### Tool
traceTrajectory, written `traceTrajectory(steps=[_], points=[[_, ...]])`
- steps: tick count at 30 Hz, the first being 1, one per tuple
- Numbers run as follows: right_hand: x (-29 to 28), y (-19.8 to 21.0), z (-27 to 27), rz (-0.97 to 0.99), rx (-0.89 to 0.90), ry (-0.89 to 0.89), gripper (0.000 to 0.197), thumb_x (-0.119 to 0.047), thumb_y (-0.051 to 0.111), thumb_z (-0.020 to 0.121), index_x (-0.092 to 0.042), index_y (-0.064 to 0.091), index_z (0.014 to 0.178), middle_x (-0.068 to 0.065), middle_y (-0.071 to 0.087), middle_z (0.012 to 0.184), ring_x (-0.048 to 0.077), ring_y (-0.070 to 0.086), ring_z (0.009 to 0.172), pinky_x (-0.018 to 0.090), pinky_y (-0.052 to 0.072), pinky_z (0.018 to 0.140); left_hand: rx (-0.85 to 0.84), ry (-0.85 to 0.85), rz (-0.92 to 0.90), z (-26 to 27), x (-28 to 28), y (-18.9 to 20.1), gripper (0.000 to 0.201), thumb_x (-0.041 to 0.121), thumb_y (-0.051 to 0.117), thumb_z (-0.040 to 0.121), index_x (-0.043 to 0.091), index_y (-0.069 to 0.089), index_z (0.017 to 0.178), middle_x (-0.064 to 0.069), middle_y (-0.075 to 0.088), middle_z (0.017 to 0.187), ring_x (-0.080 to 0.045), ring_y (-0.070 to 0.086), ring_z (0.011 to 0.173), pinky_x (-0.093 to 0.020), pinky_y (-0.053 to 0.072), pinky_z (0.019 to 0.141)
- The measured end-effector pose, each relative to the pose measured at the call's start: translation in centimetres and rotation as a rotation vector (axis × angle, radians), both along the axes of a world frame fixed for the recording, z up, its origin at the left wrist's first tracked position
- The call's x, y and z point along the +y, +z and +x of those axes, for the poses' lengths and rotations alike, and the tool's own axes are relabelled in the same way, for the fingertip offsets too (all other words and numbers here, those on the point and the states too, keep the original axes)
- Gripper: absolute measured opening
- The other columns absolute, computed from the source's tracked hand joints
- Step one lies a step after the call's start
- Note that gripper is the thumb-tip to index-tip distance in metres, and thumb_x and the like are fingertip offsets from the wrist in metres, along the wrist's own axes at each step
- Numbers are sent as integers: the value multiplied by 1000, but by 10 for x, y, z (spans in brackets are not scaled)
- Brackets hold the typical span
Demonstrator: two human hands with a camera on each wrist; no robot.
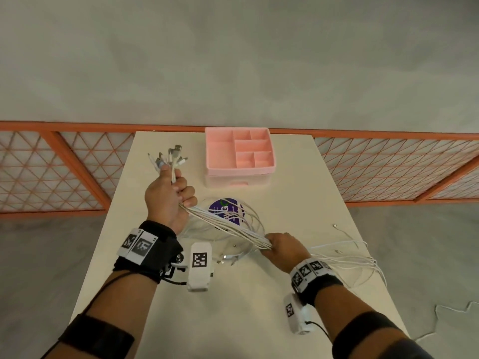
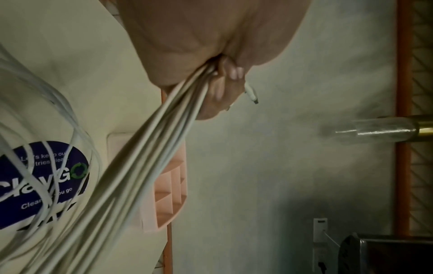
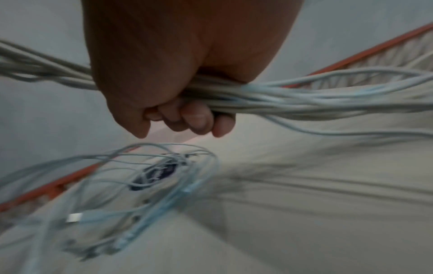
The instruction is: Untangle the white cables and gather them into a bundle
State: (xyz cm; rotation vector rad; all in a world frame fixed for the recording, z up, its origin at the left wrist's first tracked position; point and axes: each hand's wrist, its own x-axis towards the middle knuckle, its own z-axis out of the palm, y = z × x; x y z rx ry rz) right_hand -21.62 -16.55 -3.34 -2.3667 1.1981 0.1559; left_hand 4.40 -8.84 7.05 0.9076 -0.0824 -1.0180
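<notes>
Several white cables [image 1: 228, 226] run taut as one bundle between my two hands above the table. My left hand [image 1: 171, 195] is raised in a fist round the bundle, with the plug ends [image 1: 171, 156] sticking up out of it. My right hand [image 1: 280, 247] grips the same bundle lower and to the right. From there the loose tails [image 1: 350, 257] spread over the table's right side. The left wrist view shows the cables [image 2: 150, 148] leaving my curled fingers [image 2: 220, 89]. In the blurred right wrist view my fingers [image 3: 196, 120] wrap the cable bundle [image 3: 269, 100].
A pink compartment organizer [image 1: 239, 156] stands at the back of the cream table [image 1: 233, 307]. A round purple sticker [image 1: 225, 209] lies under slack cable loops [image 3: 140, 176] in the middle. An orange mesh railing [image 1: 51, 172] runs behind the table. Another cable [image 1: 448, 309] lies on the floor at right.
</notes>
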Motion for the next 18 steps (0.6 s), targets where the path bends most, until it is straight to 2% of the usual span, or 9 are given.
traceTrajectory(steps=[4, 8, 10, 12, 15, 17, 18], points=[[-17, -14, -58, 31, 179, -142, 21, -44, 55, 92, -27, 59, 80, -3, 61, 77, 21, 62, 78, 32, 50, 72, 14, -2, 11, 8, 0, -8, 41, 50, 38, 104, 20, 52, 79, 10, 30, 50, -6, 23, 37, -17, 23, 37], [-40, -13, -121, 23, 323, -282, 24, -46, 55, 93, -28, 56, 77, -4, 62, 81, 21, 65, 86, 30, 50, 79, 34, -1, 49, 8, 0, -18, 41, 50, 40, 103, 20, 52, 79, 9, 29, 50, -7, 22, 37, -18, 22, 36], [-56, -10, -155, -16, 412, -336, 25, -51, 54, 93, -30, 57, 80, -4, 66, 86, 20, 67, 89, 30, 51, 83, 51, -13, 65, 10, 3, -22, 40, 49, 39, 104, 20, 52, 78, 10, 29, 50, -6, 22, 37, -18, 22, 36], [-71, 3, -182, -123, 506, -426, 22, -47, 52, 94, -28, 63, 87, -3, 68, 88, 20, 67, 88, 33, 51, 84, 63, -41, 92, 9, 6, -30, 40, 48, 40, 104, 20, 52, 78, 10, 29, 50, -6, 22, 37, -19, 22, 35], [-85, 26, -207, -400, 460, -596, 23, -30, 47, 96, -20, 64, 84, 2, 61, 75, 26, 61, 83, 39, 44, 85, 81, -134, 158, -4, 10, -47, 38, 50, 43, 102, 20, 50, 80, 10, 29, 50, -6, 22, 37, -18, 21, 34], [-92, 31, -213, -576, 320, -636, 33, -32, 45, 99, -13, 62, 78, 5, 56, 70, 28, 54, 78, 43, 42, 83, 62, -233, 203, -17, 16, -58, 37, 51, 47, 100, 19, 50, 82, 10, 28, 51, -5, 22, 37, -17, 20, 34], [-93, 32, -214, -618, 277, -636, 34, -33, 45, 99, -11, 62, 79, 8, 58, 73, 29, 53, 79, 44, 42, 83, 45, -284, 227, -23, 19, -62, 36, 51, 47, 100, 19, 50, 83, 10, 28, 51, -5, 21, 37, -16, 20, 34]])
